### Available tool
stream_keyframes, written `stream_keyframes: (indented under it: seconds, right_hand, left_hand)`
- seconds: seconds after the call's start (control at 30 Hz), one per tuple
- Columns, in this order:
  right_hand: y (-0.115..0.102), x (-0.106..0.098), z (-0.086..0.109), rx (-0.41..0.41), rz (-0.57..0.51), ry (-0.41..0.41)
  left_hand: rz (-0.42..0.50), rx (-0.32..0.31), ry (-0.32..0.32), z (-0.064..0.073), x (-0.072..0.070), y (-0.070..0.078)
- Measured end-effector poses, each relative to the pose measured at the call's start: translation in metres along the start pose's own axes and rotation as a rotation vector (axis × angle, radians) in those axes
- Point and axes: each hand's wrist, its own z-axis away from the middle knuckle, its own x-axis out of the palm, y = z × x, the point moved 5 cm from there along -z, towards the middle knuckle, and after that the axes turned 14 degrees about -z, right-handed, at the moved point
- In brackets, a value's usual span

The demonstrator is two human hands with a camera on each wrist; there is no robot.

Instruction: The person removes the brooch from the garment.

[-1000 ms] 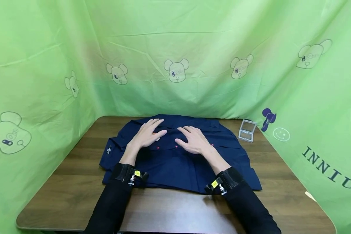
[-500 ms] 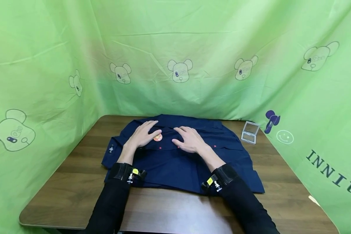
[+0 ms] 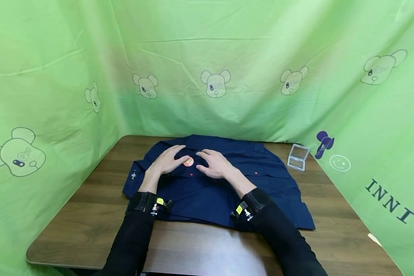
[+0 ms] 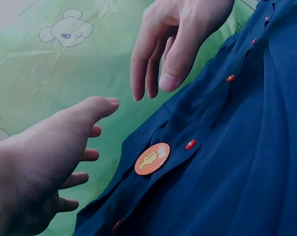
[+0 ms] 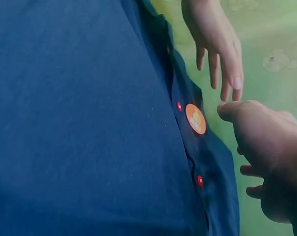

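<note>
A navy blue shirt (image 3: pixel 207 199) with small red buttons (image 4: pixel 190 144) lies spread on the table, its collar side out of clear sight. On its button strip sits a round orange badge (image 3: pixel 188 161) with a yellow thumbs-up picture, also plain in the right wrist view as a tilted orange disc. My left hand (image 3: pixel 166 161) hovers over the shirt just left of the badge, fingers extended and holding nothing. To the badge's right, my right hand (image 3: pixel 215 164) hangs over the cloth with relaxed fingers, likewise holding nothing. Both wrist views show a gap between hands and badge.
A small clear hinged case (image 3: pixel 298 157) stands opened at the table's back right. Green printed curtains (image 3: pixel 179 111) close in the back and both sides of the wooden table (image 3: pixel 89 218). A whitish scrap (image 3: pixel 375 239) lies by the right edge.
My right hand has shifted left toward the badge. My left hand has drawn slightly back, so the badge, mostly covered before, now shows fully. The head view has turned slightly left.
</note>
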Motion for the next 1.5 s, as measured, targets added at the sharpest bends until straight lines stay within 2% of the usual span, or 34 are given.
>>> stream_keyframes:
  seconds: [0.37, 0.4, 0.43, 0.63, 0.67, 0.9, 0.97, 1.07, 1.3, 1.5]
  right_hand:
    - [-0.002, 0.012, -0.019, 0.018, -0.143, -0.040]
    - [-0.003, 0.014, -0.020, 0.014, -0.149, -0.041]
    - [0.009, 0.021, -0.026, -0.008, -0.152, -0.035]
    - [0.010, 0.029, -0.033, -0.061, -0.170, -0.024]
    - [0.001, 0.025, -0.031, -0.051, -0.171, -0.029]
    - [0.055, 0.067, -0.060, -0.082, -0.176, 0.011]
    - [0.063, 0.075, -0.066, -0.076, -0.160, 0.006]
    - [0.069, 0.084, -0.071, -0.078, -0.122, 0.011]
    - [0.064, 0.088, -0.069, -0.053, -0.116, 0.009]
    - [0.062, 0.089, -0.068, -0.012, -0.099, 0.028]
  left_hand:
    - [-0.030, 0.031, -0.013, -0.003, 0.007, -0.005]
    - [-0.028, 0.031, -0.012, -0.003, 0.007, -0.006]
    - [-0.027, 0.031, -0.011, -0.003, 0.007, -0.006]
    - [-0.016, 0.039, -0.022, -0.002, 0.009, -0.006]
    - [-0.016, 0.041, -0.027, -0.002, 0.009, -0.006]
    - [-0.024, 0.052, -0.060, -0.002, 0.014, -0.006]
    - [-0.014, 0.052, -0.065, -0.002, 0.016, -0.007]
    - [0.006, 0.053, -0.070, -0.006, 0.019, -0.013]
    - [-0.034, 0.042, -0.043, -0.038, 0.057, -0.056]
    - [-0.068, 0.064, -0.051, -0.046, 0.067, -0.064]
